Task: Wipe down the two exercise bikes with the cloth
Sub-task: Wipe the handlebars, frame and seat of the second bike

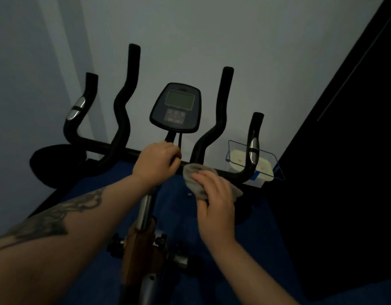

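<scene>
My left hand [156, 162] is curled round the black crossbar of the exercise bike [115, 150], gripping it at the middle where the console stem rises. Just to the right of it, my right hand [214, 197] lies on the grey cloth [195, 179], fingers fairly straight and spread, pressing it onto the crossbar; the cloth bunches out beyond my fingertips and under my palm. The console [176, 107] with its blank screen stands straight ahead, above my left hand. Four upright black handlebar horns rise on either side, two left of my hands, two right. Beyond my right hand, past the outer horn, a blue wire basket [276, 166] holds a pale container [263, 167]. Below my wrists runs the bike's metal post, over a blue floor mat [256, 249].
</scene>
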The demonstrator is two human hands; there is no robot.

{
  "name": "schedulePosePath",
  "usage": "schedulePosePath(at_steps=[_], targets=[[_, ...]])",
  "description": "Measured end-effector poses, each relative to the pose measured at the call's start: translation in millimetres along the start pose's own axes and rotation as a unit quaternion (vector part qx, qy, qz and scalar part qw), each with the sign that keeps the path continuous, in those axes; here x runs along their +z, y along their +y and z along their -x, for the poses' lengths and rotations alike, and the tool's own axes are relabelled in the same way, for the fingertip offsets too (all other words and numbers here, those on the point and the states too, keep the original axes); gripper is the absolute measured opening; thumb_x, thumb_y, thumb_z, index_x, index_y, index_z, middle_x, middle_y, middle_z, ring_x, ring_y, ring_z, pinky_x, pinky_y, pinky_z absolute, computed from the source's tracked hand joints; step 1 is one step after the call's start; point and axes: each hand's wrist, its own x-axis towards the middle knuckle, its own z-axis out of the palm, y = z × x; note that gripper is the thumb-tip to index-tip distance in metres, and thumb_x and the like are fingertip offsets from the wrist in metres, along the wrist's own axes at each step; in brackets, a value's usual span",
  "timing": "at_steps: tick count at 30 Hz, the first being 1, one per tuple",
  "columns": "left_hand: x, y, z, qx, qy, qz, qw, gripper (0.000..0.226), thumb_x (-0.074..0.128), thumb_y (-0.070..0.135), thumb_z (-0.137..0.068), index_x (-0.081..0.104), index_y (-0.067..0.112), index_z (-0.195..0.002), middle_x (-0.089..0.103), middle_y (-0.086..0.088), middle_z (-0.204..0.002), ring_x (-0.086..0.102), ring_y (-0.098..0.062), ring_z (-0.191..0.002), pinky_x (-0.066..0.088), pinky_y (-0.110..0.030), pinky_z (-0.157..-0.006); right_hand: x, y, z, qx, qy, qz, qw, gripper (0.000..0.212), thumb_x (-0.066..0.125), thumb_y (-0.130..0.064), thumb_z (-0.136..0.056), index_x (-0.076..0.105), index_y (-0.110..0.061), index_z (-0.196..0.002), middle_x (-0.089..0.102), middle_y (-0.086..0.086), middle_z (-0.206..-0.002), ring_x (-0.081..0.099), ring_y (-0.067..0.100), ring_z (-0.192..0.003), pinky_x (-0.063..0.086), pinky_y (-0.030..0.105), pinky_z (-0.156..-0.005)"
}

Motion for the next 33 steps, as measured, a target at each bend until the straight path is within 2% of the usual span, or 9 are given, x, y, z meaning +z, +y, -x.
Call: schedulePosePath(at_steps=[2, 6, 12, 16, 20, 22, 26, 30, 33], targets=[[1, -1, 1, -0.008, 0.006, 0.006, 1.000, 0.008, 0.059, 0.016, -0.084, 0.065, 0.012, -0.082, 0.063, -0.002, -0.077, 0.057, -0.021, -0.072, 0.034, -0.028, -0.061, 0, 1, 5, -0.009, 0.024, 0.029, 0.999, 0.042, 0.063, -0.002, -0.082, 0.065, -0.018, -0.121, 0.059, -0.004, -0.121, 0.046, 0.012, -0.113, 0.035, 0.027, -0.099], [-1, 2, 1, -0.015, 0.010, 0.013, 1.000, 0.009, 0.058, 0.017, -0.084, 0.066, 0.013, -0.081, 0.063, -0.002, -0.076, 0.057, -0.020, -0.070, 0.038, -0.029, -0.059, -11, 6, -31, 0.019, -0.039, 0.070, 0.997, 0.031, 0.067, -0.020, -0.088, 0.067, -0.022, -0.119, 0.060, -0.004, -0.111, 0.046, 0.015, -0.107, 0.043, 0.038, -0.090], [-2, 2, 1, -0.002, 0.013, 0.000, 1.000, 0.008, 0.060, 0.015, -0.082, 0.066, 0.011, -0.078, 0.064, -0.003, -0.075, 0.057, -0.021, -0.069, 0.036, -0.028, -0.057, -15, 0, -3, 0.044, 0.001, 0.012, 0.999, 0.029, 0.070, -0.012, -0.085, 0.068, -0.018, -0.114, 0.052, -0.005, -0.112, 0.047, 0.011, -0.106, 0.038, 0.012, -0.084], [-3, 4, 1, 0.002, 0.012, -0.001, 1.000, 0.010, 0.059, 0.016, -0.083, 0.067, 0.011, -0.079, 0.064, -0.004, -0.076, 0.057, -0.021, -0.070, 0.039, -0.030, -0.058, -14, 5, -37, 0.095, -0.029, 0.026, 0.995, 0.023, 0.065, -0.023, -0.091, 0.068, -0.017, -0.113, 0.051, -0.004, -0.106, 0.051, 0.014, -0.102, 0.045, 0.024, -0.082], [-1, 3, 1, 0.001, 0.008, -0.005, 1.000, 0.010, 0.059, 0.017, -0.083, 0.067, 0.011, -0.080, 0.064, -0.003, -0.077, 0.057, -0.021, -0.070, 0.040, -0.030, -0.059, -13, -7, 18, 0.048, 0.014, -0.012, 0.999, 0.043, 0.069, -0.007, -0.084, 0.062, -0.025, -0.122, 0.046, -0.006, -0.119, 0.050, 0.012, -0.109, 0.045, 0.016, -0.087], [-1, 3, 2, 0.003, 0.015, -0.007, 1.000, 0.010, 0.059, 0.016, -0.083, 0.067, 0.011, -0.079, 0.063, -0.003, -0.075, 0.057, -0.021, -0.069, 0.039, -0.030, -0.057, -16, -1, 23, 0.025, 0.006, -0.020, 0.999, 0.046, 0.069, -0.004, -0.082, 0.061, -0.023, -0.124, 0.046, -0.003, -0.119, 0.054, 0.016, -0.107, 0.049, 0.021, -0.087], [-3, 5, 1, -0.003, 0.014, -0.009, 1.000, 0.011, 0.058, 0.017, -0.084, 0.066, 0.012, -0.080, 0.063, -0.003, -0.076, 0.056, -0.022, -0.071, 0.038, -0.030, -0.059, -16, 9, -18, 0.044, 0.016, 0.038, 0.998, 0.043, 0.066, -0.003, -0.086, 0.060, -0.013, -0.128, 0.052, 0.009, -0.117, 0.053, 0.023, -0.108, 0.052, 0.038, -0.087], [-2, 5, 1, -0.008, 0.005, -0.002, 1.000, 0.011, 0.057, 0.017, -0.085, 0.066, 0.012, -0.080, 0.062, -0.003, -0.076, 0.055, -0.022, -0.071, 0.042, -0.034, -0.059, -9, 9, 13, 0.072, 0.039, 0.059, 0.995, 0.054, 0.066, -0.003, -0.084, 0.053, -0.018, -0.134, 0.049, 0.006, -0.123, 0.054, 0.022, -0.110, 0.053, 0.042, -0.087], [-2, 5, 1, -0.014, -0.003, -0.007, 1.000, 0.011, 0.057, 0.017, -0.085, 0.066, 0.012, -0.081, 0.061, -0.003, -0.076, 0.055, -0.022, -0.070, 0.044, -0.036, -0.060, -14, 13, 27, 0.023, 0.030, 0.130, 0.991, 0.061, 0.073, -0.001, -0.073, 0.055, -0.013, -0.130, 0.054, 0.010, -0.118, 0.059, 0.026, -0.099, 0.053, 0.040, -0.076]])
